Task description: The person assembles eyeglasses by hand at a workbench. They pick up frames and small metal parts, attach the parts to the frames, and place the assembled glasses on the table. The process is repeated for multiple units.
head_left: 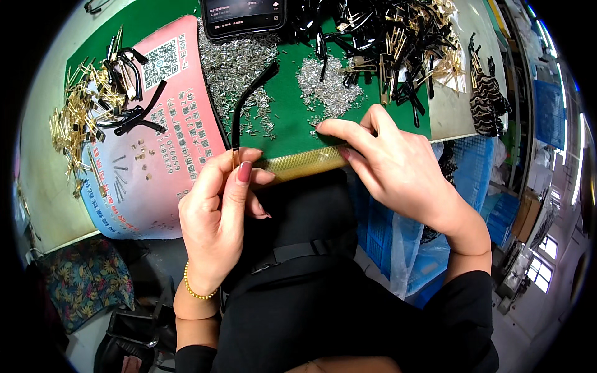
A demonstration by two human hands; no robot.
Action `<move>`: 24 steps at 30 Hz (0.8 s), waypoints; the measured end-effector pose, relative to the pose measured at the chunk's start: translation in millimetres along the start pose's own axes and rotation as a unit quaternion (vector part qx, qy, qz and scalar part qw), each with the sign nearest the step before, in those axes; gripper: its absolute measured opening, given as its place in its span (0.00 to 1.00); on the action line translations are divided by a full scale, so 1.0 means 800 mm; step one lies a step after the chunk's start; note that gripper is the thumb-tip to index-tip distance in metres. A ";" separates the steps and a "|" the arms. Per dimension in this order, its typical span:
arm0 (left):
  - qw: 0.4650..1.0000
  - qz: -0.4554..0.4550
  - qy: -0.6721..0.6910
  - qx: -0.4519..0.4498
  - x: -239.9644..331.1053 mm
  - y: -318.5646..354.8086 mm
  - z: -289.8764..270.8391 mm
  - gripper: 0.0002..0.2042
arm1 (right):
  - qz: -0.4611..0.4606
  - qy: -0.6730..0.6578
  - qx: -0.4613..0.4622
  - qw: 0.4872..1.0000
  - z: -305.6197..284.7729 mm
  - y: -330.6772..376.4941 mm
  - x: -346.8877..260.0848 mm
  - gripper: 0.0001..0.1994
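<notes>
My left hand (217,202) is closed on the gold end of a glasses temple (236,118), pinched between thumb and fingers. Its black curved tip points up and away from me. My right hand (401,165) is over the front edge of the green mat (289,127), index finger stretched out and thumb apart from it. That fingertip rests at the near end of a small heap of silver pins (329,87). The thumb lies by the yellow textured strip (305,165) along the mat's edge. Nothing shows between these fingers.
A larger heap of silver pins (239,62) spreads beside a pink and blue printed sheet (177,118). Black and gold temples pile up at the left (93,105) and the back right (398,50). A phone (245,15) lies at the back. Blue crates (476,168) stand below right.
</notes>
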State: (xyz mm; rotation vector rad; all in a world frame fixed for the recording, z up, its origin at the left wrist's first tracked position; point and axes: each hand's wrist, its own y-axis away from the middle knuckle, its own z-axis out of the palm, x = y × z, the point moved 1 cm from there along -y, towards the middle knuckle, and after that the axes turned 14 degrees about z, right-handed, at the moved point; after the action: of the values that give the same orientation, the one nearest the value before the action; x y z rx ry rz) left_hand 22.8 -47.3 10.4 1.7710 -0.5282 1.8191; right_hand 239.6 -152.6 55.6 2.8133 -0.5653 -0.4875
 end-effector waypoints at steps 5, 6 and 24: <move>1.000 0.006 0.003 0.001 -0.002 0.000 -0.001 0.11 | -0.006 -0.005 0.007 1.000 0.001 -0.002 -0.001 0.18; 1.000 0.008 0.003 0.001 -0.002 0.000 -0.001 0.11 | -0.008 -0.007 0.007 1.000 0.001 -0.003 -0.001 0.19; 1.000 -0.007 0.019 -0.004 0.001 -0.006 -0.001 0.12 | -0.013 0.012 -0.017 1.000 0.001 -0.013 -0.009 0.21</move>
State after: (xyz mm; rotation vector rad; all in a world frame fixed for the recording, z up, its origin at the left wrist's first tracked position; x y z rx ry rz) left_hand 25.6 -43.0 10.8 1.7269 -0.5047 1.8356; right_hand 236.9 -140.8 54.2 2.7944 -0.5124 -0.4622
